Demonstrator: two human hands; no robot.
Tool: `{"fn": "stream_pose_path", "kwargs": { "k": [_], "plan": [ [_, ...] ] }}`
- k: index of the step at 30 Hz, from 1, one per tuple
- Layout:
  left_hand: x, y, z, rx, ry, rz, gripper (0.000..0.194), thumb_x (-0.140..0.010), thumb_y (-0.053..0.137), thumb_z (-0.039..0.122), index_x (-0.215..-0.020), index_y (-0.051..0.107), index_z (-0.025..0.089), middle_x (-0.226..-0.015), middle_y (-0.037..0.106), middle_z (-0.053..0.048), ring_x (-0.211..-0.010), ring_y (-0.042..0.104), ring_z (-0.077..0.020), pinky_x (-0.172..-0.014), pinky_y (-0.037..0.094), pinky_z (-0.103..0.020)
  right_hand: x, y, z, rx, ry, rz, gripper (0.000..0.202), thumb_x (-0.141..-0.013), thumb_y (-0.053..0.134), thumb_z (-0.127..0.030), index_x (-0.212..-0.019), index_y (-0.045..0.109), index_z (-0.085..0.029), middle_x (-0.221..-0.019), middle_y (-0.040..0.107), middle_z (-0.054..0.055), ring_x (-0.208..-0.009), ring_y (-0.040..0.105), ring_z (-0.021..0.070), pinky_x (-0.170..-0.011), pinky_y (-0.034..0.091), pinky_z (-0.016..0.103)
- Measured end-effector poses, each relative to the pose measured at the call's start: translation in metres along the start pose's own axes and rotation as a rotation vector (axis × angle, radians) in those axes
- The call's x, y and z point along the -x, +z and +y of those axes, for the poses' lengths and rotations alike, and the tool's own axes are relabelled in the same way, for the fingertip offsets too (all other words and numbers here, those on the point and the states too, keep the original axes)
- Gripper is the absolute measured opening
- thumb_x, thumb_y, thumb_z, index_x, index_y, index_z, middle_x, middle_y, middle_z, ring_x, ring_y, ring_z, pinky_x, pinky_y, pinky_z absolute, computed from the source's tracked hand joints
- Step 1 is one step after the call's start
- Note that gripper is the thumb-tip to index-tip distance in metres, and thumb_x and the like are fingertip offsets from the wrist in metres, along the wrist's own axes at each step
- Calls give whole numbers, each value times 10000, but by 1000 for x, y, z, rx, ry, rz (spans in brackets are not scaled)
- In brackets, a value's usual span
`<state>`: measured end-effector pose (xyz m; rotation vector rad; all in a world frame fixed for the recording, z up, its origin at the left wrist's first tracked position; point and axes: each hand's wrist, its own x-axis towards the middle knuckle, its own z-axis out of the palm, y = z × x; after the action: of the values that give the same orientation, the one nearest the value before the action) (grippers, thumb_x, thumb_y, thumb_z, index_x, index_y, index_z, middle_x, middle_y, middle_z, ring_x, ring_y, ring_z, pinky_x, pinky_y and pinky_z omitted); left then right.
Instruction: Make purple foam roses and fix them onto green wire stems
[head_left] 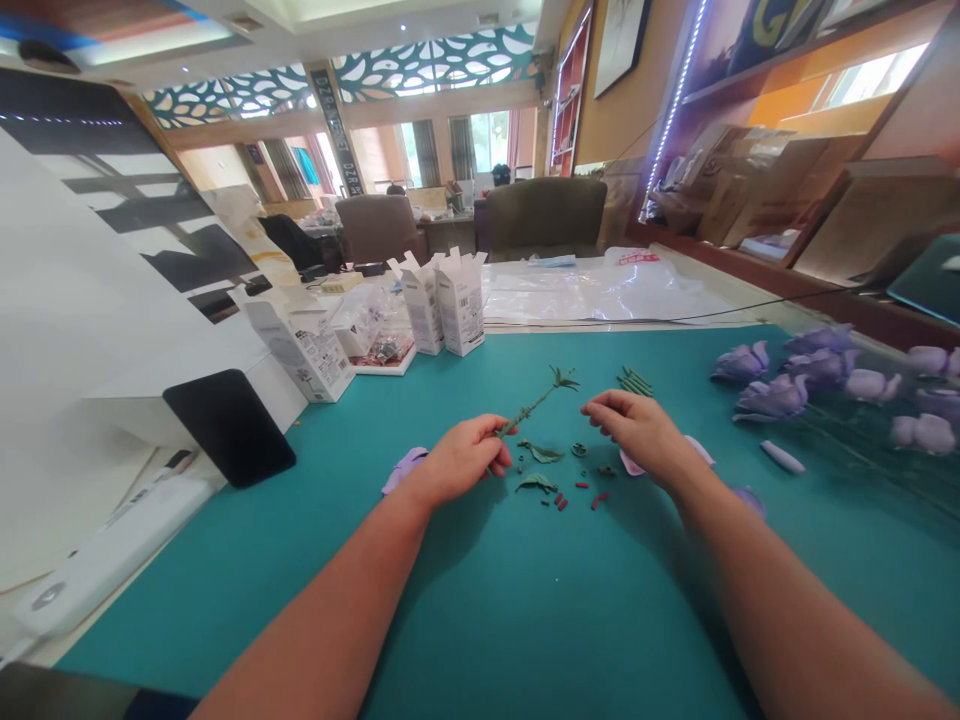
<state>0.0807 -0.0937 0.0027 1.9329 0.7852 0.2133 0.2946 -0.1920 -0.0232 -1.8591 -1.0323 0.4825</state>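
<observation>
My left hand (466, 458) is closed around the lower part of a thin green artificial flower stem (531, 408). The stem tilts up and to the right, ending in a spiky green top. Across from it, my right hand (637, 428) has its fingers pinched together beside that top; anything between them is too small to make out. On the mat below lie green leaves (541, 454), a small round green piece (579, 450) and several short red pieces (561, 502). Pale purple petals (403, 469) lie by my left wrist, and a pinkish petal (631, 463) is partly under my right hand.
Purple flowers (772, 398) lie at the right, near a small lilac cylinder (782, 457). Green sticks (635, 380) sit behind my right hand. White boxes (459, 305) stand along the mat's (300, 560) back edge. A black tablet-like object (229, 428) leans at the left.
</observation>
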Motion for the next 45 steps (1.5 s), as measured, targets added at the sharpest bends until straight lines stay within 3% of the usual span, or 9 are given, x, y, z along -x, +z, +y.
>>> {"fn": "stream_pose_path", "kwargs": {
  "k": [8,15,20,32,36,40,45],
  "plan": [
    [-1,-3,-6,-92,28,-29,224,-793,404,289,-939,532,177,-874,696,-44,-728,647,-157,-639,451,-254,7,13,1,282,-163,-67,232,-783,500,-375,-718,653,-214,-611,621,2,-592,532,156,-548,372,267],
    [-4,6,-4,107,5,-31,159,-792,446,261,-910,490,163,-672,653,-6,-518,559,-101,-563,440,-229,9,32,8,426,-414,-212,294,-856,431,-212,-980,697,-229,-998,669,67,-907,587,197,-795,431,315],
    [-6,16,-5,263,-3,3,137,-801,432,211,-916,484,157,-558,565,45,-444,476,-65,-502,382,-189,11,43,13,592,-561,-337,312,-887,429,-202,-1067,683,-219,-1054,648,93,-933,557,212,-847,407,343],
    [-12,17,-8,351,-33,65,129,-805,429,182,-915,488,151,-570,554,37,-424,446,-48,-464,356,-168,11,33,8,720,-428,-312,193,-793,522,-140,-833,700,-204,-853,649,68,-820,538,205,-735,388,294],
    [-12,15,-11,301,-40,81,174,-796,468,228,-949,506,155,-683,564,21,-446,446,-39,-431,334,-155,9,33,12,733,-438,-276,163,-806,529,-174,-831,688,-206,-850,639,64,-812,541,200,-723,382,290],
    [-15,10,-16,110,-64,141,260,-794,476,282,-1012,544,158,-707,545,11,-514,507,-78,-449,369,-176,6,30,13,707,-426,-235,189,-842,491,-222,-866,677,-205,-881,639,71,-837,546,211,-719,386,298],
    [-20,3,-24,-317,-31,257,300,-806,471,311,-1030,616,172,-865,651,-67,-795,596,-196,-727,449,-298,4,23,13,675,-421,-193,201,-842,473,-223,-841,673,-205,-829,639,61,-796,546,197,-706,388,293]
  ]
}}
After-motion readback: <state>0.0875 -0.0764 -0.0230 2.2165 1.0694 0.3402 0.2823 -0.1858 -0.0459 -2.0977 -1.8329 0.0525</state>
